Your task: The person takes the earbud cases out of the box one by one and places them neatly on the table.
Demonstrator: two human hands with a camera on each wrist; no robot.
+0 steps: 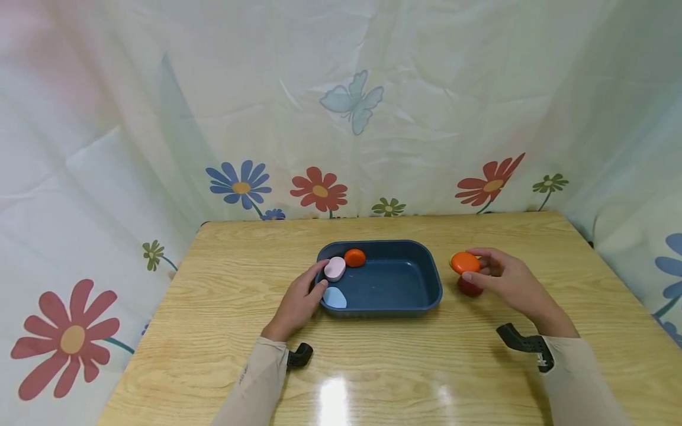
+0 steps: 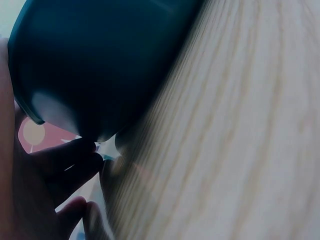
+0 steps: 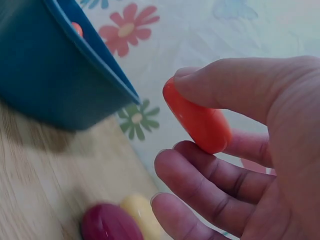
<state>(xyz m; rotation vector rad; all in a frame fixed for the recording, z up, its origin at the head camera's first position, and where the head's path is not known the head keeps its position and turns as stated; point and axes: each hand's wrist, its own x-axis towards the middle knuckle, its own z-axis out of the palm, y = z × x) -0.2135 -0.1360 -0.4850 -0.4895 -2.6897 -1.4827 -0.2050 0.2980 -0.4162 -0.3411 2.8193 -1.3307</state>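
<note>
My right hand [image 1: 514, 284] pinches a glossy orange oval piece [image 3: 197, 117], shaped like a smooth pebble, between thumb and fingers above the table. Just below it, a dark red rounded piece [image 3: 111, 222] and a pale yellow one [image 3: 142, 215] rest on the wood. To the left is a dark blue rectangular tub [image 1: 389, 309]. My left hand [image 1: 298, 302] holds its left end, thumb and forefinger over the rim, other fingers against the outer wall. Inside, at that end, are a pale pink oval piece [image 1: 335, 268], another orange piece [image 1: 354, 257] and a light blue piece [image 1: 334, 297].
The wooden table [image 1: 240, 266] reaches back to a hanging flowered cloth [image 1: 240, 118], which also runs along both sides. Black wrist mounts [image 1: 524, 343] stick out from the sleeves near the table surface.
</note>
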